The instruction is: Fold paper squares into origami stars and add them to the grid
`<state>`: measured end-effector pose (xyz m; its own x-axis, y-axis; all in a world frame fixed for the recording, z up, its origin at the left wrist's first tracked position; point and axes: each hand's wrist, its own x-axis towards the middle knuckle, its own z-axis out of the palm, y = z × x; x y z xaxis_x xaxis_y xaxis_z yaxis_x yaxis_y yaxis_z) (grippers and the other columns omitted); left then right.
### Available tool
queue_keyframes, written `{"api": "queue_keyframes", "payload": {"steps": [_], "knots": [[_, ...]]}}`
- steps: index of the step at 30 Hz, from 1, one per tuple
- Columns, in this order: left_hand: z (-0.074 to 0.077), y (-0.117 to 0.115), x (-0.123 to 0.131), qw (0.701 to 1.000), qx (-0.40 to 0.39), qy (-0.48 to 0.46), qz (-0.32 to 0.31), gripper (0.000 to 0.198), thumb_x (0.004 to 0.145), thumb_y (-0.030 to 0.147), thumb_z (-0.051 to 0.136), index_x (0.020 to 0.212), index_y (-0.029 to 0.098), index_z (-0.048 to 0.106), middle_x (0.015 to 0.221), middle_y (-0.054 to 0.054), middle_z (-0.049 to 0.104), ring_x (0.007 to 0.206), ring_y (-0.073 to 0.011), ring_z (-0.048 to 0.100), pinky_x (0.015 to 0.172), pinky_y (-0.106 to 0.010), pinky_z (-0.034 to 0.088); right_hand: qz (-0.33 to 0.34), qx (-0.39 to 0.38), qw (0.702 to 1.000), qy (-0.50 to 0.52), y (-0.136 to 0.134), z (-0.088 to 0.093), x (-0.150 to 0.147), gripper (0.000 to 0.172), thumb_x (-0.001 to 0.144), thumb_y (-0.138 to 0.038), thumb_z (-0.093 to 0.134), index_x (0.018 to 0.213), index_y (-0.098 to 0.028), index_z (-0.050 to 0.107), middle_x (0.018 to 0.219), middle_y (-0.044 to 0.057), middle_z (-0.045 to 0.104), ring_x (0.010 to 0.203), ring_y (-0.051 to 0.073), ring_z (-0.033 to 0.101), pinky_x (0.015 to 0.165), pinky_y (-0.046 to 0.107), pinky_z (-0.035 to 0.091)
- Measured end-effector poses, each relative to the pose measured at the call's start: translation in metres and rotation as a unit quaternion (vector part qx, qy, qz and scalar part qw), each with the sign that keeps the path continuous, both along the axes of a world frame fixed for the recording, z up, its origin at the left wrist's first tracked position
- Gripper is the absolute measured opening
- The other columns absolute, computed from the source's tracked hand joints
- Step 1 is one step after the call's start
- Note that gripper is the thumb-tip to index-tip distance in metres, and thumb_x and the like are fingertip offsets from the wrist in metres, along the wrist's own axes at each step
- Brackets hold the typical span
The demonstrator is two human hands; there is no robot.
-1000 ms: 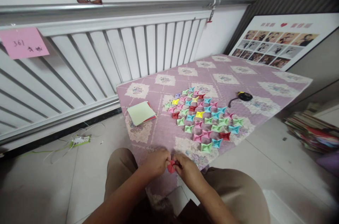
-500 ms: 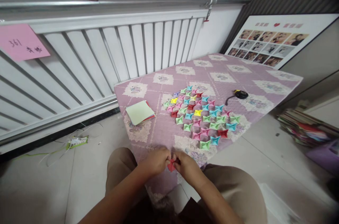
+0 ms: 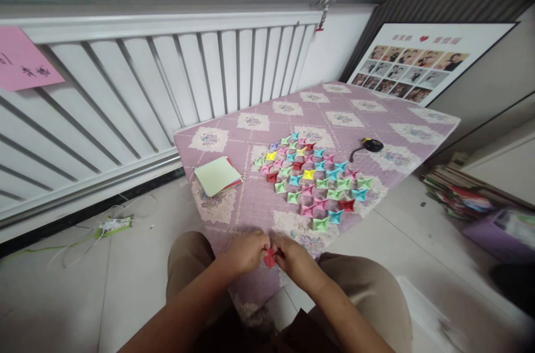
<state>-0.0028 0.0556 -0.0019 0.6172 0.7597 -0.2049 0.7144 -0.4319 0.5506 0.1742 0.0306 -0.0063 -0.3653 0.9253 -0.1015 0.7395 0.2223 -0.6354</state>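
Observation:
At the near corner of the table, my left hand (image 3: 249, 250) and my right hand (image 3: 290, 255) pinch a small folded red paper (image 3: 270, 258) between them, one on each side. Its exact folds are partly hidden by my fingers. Beyond my hands, several rows of small folded paper pieces (image 3: 309, 175) in green, blue, pink, red, yellow and purple stand on the cloth. To the left of these lies a stack of square coloured paper (image 3: 217, 176), with a pale green sheet on top.
A patterned pink tablecloth (image 3: 251, 197) covers the table. A black tape measure (image 3: 371, 145) rests on its right side. Behind stand a white radiator (image 3: 167, 74) and a photo board (image 3: 412, 63). A power strip (image 3: 115, 225) lies on the floor at left.
The view has shifted slightly, so the surroundings appear a little further left and higher. Both hands keep their pinch on the red paper with hardly any visible movement.

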Motion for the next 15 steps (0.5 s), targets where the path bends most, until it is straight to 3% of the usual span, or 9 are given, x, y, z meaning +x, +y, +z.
{"api": "queue_keyframes", "payload": {"steps": [6, 15], "knots": [[-0.003, -0.002, -0.001, 1.000, 0.011, 0.010, -0.002, 0.010, 0.082, 0.017, 0.053, 0.087, 0.021, 0.060, 0.095, -0.003, 0.060, 0.088, -0.0186, 0.055, 0.075, -0.028, 0.040, 0.019, 0.037, 0.999, -0.016, -0.002, -0.002, -0.001, 0.017, 0.070, -0.003, 0.051, 0.070, -0.021, 0.053, 0.073, -0.001, 0.058, 0.071, 0.014, 0.054, 0.066, 0.024, 0.040], [-0.011, -0.019, 0.000, 0.999, 0.014, 0.051, 0.007, 0.021, 0.093, 0.023, 0.041, 0.092, 0.018, 0.061, 0.101, -0.009, 0.059, 0.089, -0.0239, 0.056, 0.075, -0.034, 0.041, 0.061, 0.133, 0.987, -0.066, -0.016, -0.019, 0.000, 0.019, 0.088, -0.012, 0.047, 0.072, -0.019, 0.056, 0.077, 0.004, 0.056, 0.078, 0.019, 0.053, 0.074, 0.031, 0.044]]}}
